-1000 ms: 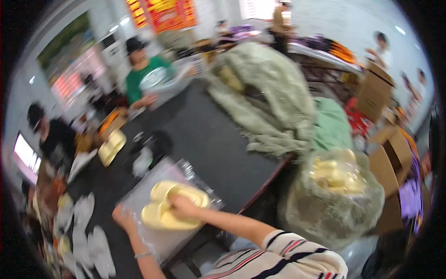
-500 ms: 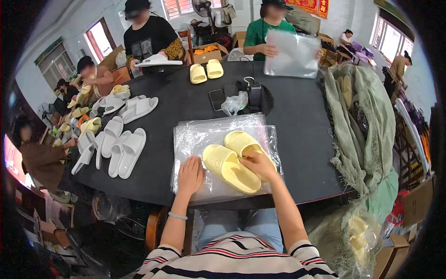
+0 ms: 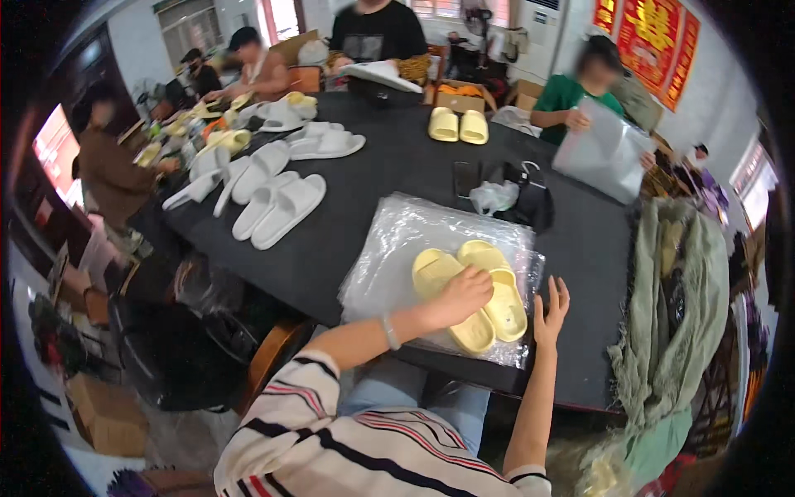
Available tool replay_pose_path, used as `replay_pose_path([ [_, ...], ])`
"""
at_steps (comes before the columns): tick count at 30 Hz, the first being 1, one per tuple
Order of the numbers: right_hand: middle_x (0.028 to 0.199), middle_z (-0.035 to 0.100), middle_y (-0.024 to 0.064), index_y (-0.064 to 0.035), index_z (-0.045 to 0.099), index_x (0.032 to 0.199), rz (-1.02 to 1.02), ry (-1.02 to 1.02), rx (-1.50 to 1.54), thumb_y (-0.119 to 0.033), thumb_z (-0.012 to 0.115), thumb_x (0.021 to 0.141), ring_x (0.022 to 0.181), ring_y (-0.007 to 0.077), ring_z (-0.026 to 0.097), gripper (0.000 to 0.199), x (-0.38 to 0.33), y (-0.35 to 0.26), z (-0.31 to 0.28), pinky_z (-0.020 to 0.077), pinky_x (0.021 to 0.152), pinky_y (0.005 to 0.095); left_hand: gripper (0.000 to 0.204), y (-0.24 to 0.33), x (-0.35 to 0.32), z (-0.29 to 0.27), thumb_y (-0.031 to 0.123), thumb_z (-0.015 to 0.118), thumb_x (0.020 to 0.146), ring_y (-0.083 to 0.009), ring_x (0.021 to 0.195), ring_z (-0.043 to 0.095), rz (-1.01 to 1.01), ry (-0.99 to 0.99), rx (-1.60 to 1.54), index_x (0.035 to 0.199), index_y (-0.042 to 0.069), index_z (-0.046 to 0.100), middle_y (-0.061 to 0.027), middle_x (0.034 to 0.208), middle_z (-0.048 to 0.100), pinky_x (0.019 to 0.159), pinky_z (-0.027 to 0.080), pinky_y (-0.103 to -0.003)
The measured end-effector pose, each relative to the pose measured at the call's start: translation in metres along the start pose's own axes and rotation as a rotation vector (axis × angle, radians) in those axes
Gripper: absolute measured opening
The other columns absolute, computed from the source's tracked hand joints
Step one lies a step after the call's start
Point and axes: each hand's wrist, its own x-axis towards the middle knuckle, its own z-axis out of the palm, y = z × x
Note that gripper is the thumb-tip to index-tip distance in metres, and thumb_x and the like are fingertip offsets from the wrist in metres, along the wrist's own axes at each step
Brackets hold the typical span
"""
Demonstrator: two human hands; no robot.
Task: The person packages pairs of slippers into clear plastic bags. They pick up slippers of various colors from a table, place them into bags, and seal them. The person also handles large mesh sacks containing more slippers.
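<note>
Two yellow slide slippers lie side by side on a stack of clear plastic bags (image 3: 377,269) at the front of the black table. My left hand (image 3: 464,294) reaches across the left slipper (image 3: 474,335), covering its middle. Its fingers are bent and drawn together near the inner edge; whatever they pinch is hidden. Beside it lies the right slipper (image 3: 508,313), its strap facing away from me. My right hand (image 3: 551,313) is at the right edge of the bags, fingers spread, holding nothing.
White slippers (image 3: 281,207) in several pairs sit at the left. Farther back are a yellow pair (image 3: 458,126), a phone (image 3: 466,178) and a crumpled plastic bag (image 3: 494,197). A green woven sack (image 3: 671,290) hangs over the right edge. Across the table, one person holds clear bags (image 3: 604,149).
My right hand has left the slippers for the bags' right edge, and my left hand has moved from the bags onto the slippers. The view has turned left.
</note>
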Motion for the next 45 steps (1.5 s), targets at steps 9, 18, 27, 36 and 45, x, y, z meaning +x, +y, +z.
replay_pose_path([
  [9, 0.125, 0.061, 0.0035, -0.0199, 0.069, 0.114, -0.124, -0.445, -0.252, -0.03, 0.056, 0.091, 0.116, 0.0248, 0.051, 0.029, -0.005, 0.0, -0.003, 0.0356, 0.097, 0.0417, 0.013, -0.051, -0.017, 0.019, 0.018, 0.06, 0.069, -0.0212, 0.096, 0.054, 0.073, 0.03, 0.106, 0.078, 0.011, 0.067, -0.0025, 0.089, 0.061, 0.085, 0.042, -0.034],
  [18, 0.125, 0.061, 0.0033, -0.0201, 0.069, 0.114, -0.122, -0.43, -0.258, -0.031, 0.064, 0.084, 0.115, 0.026, 0.051, 0.032, -0.007, 0.004, -0.006, 0.0365, 0.096, 0.0426, 0.015, -0.217, -0.153, -0.067, 0.016, 0.064, 0.07, -0.027, 0.076, 0.059, -0.176, -0.091, 0.29, 0.083, 0.009, 0.059, -0.009, 0.081, 0.059, 0.071, 0.046, -0.04],
  [27, 0.126, 0.061, 0.0036, -0.02, 0.069, 0.114, -0.1, -0.431, -0.264, -0.029, 0.065, 0.083, 0.115, 0.0261, 0.051, 0.033, -0.005, 0.003, -0.005, 0.0364, 0.097, 0.0427, 0.055, -0.339, -0.252, -0.136, 0.008, 0.059, 0.08, -0.03, 0.129, 0.045, -0.776, -0.424, 0.535, 0.135, 0.011, 0.05, -0.0127, 0.141, 0.046, 0.11, 0.031, -0.05],
  [36, 0.136, 0.052, 0.0129, -0.0155, 0.067, 0.117, -0.105, -0.365, -0.181, -0.027, 0.064, 0.082, 0.12, 0.0349, 0.048, 0.037, -0.003, 0.005, -0.003, 0.0345, 0.1, 0.0471, 0.058, -0.201, -0.187, 0.012, 0.038, 0.051, 0.095, -0.0375, 0.131, 0.039, -0.967, 0.018, -0.413, 0.137, 0.0, 0.042, -0.0224, 0.14, 0.044, 0.111, 0.028, -0.046],
  [45, 0.134, 0.053, 0.0178, -0.006, 0.051, 0.132, -0.001, -0.48, -0.093, -0.041, 0.051, 0.091, 0.128, 0.0326, 0.045, 0.054, -0.001, 0.017, -0.01, 0.0281, 0.109, 0.0462, 0.062, -0.18, -0.189, 0.073, 0.037, 0.04, 0.101, -0.03, 0.144, 0.017, -0.97, -0.012, -0.808, 0.146, -0.003, 0.024, -0.0186, 0.155, 0.018, 0.116, 0.015, -0.037],
])
